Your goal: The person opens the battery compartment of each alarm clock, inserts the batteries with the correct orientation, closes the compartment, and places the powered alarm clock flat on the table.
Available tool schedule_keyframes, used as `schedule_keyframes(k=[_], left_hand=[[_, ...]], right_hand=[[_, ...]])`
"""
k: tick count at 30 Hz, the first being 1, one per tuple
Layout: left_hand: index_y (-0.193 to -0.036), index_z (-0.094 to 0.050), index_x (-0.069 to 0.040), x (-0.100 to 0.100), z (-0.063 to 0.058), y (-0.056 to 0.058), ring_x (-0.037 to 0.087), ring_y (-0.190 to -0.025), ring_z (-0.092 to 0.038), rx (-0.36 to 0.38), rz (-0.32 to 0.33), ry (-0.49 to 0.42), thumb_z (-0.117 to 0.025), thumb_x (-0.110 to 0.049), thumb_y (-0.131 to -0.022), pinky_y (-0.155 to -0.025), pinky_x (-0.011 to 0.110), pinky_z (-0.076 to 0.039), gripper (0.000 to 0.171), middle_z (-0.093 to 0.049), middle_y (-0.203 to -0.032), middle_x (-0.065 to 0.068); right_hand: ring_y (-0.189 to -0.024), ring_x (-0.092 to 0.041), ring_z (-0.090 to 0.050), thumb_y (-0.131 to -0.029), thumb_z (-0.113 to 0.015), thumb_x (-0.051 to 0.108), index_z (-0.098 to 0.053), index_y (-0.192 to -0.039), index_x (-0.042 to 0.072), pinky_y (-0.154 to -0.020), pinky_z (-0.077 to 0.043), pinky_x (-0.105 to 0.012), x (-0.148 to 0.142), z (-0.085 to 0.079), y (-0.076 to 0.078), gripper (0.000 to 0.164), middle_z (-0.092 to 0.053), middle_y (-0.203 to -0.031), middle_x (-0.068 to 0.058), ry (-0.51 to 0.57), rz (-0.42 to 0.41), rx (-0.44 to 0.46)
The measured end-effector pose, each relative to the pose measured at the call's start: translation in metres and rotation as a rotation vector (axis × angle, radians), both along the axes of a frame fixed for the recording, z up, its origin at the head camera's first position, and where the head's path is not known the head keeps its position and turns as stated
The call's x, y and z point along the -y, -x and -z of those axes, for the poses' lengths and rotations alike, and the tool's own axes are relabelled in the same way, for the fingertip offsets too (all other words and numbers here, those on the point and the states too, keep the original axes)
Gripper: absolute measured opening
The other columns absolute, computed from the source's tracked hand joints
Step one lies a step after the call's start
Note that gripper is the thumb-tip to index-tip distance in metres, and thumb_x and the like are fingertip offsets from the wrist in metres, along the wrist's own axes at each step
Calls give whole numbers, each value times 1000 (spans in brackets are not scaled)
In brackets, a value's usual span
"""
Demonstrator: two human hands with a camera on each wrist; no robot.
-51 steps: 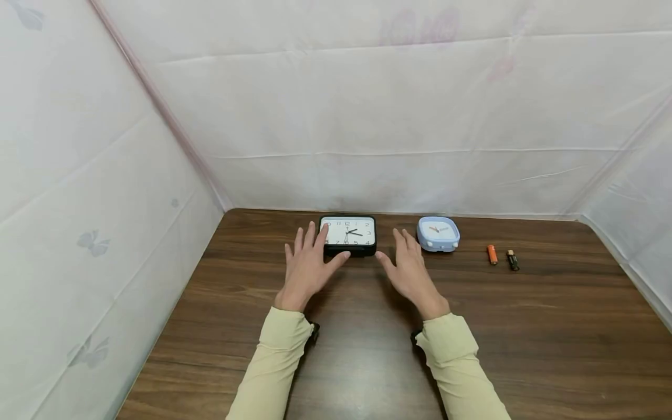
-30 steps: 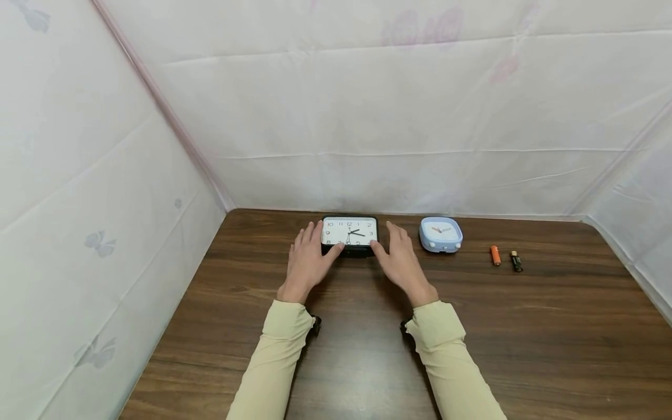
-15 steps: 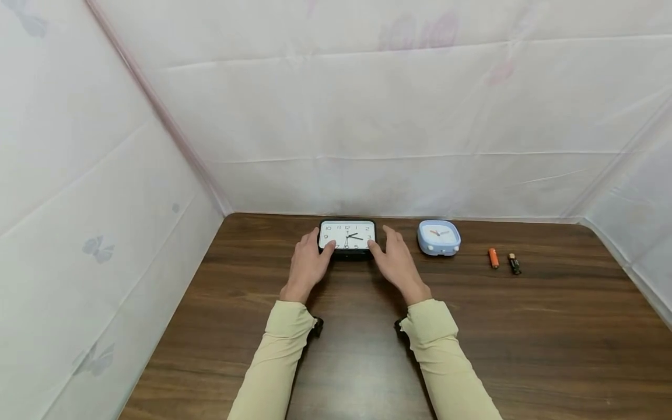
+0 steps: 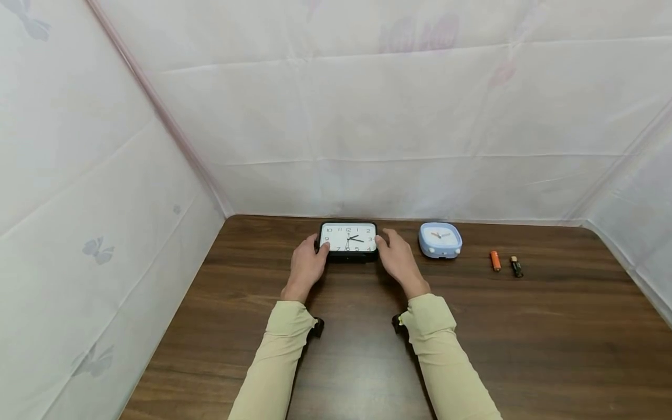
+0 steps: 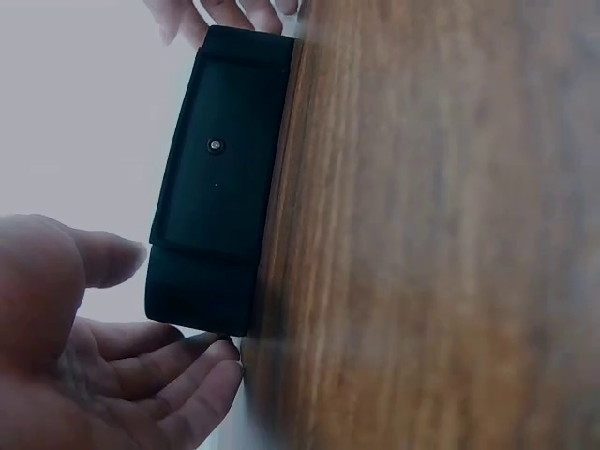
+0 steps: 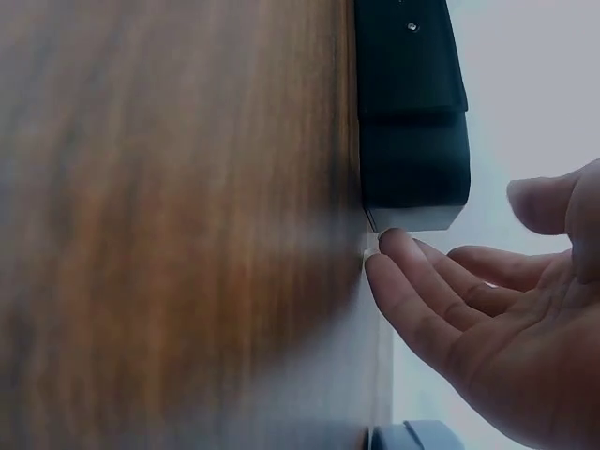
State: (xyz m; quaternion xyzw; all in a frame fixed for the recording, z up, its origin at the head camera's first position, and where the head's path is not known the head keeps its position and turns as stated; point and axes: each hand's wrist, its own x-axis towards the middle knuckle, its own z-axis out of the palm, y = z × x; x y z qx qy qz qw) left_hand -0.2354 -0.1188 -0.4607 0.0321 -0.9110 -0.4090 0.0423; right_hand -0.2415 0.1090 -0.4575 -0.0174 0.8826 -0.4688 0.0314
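Right hand (image 4: 399,261) (wide, thumb now drawn outward) and left hand (image 4: 307,263), grip unclear, flank the black clock (image 4: 349,240).

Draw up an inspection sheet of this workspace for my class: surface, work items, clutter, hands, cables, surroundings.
Surface: dark wood-grain table.
Work items: black-framed clock, lying face up between the hands.
Clutter: light-blue clock, orange battery and black battery off to the right, untouched.
Hands: left hand at the black-framed clock's left end, right hand at its right end, thumb apart from it; firm grip not confirmed.
Cables: nothing seen.
Surroundings: pale, faintly patterned sheeting behind and at both sides.
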Motion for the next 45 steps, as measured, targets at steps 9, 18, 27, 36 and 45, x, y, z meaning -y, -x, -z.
schedule_keyframes(k=[9,18,27,36,45], left_hand=[[-148,-54,7,-1,-3,7,44,-137,-52,21,-27,15,-54,-27,-111,-113,52,-42,51,-57,-145,28],[-149,-56,3,-1,-5,9,43,-139,-51,37,-16,18,-52,-28,-112,-115,53,-40,48,-56,-148,26],[-150,-55,4,0,-6,7,44,-140,-50,45,-1,46,-54,-28,-113,-115,53,-40,49,-55,-149,27],[-156,-48,0,-2,-10,3,41,-138,-53,56,25,82,-56,-25,-112,-112,53,-43,51,-57,-147,26],[-155,-50,-1,-10,-12,-2,41,-132,-57,57,28,140,-55,-26,-113,-107,54,-46,49,-60,-144,24]], right_hand=[[-148,-41,-42,-114,-49,34,-41,-159,-1,-116,-38,-56,1,3,7,57,-45,-160,-23,-1,6,26],[-142,-44,-47,-113,-53,26,-45,-155,-6,-114,-39,-56,2,0,12,53,-49,-153,-29,-32,-6,1],[-143,-43,-46,-113,-54,26,-46,-155,-5,-114,-39,-55,2,-1,10,53,-50,-153,-28,-41,-16,14],[-145,-44,-44,-114,-52,26,-44,-156,-6,-115,-39,-56,-1,0,6,54,-47,-155,-29,-57,-40,27],[-147,-46,-40,-115,-50,24,-40,-156,-8,-117,-36,-57,-5,-4,-1,54,-43,-157,-31,-110,-65,12]])
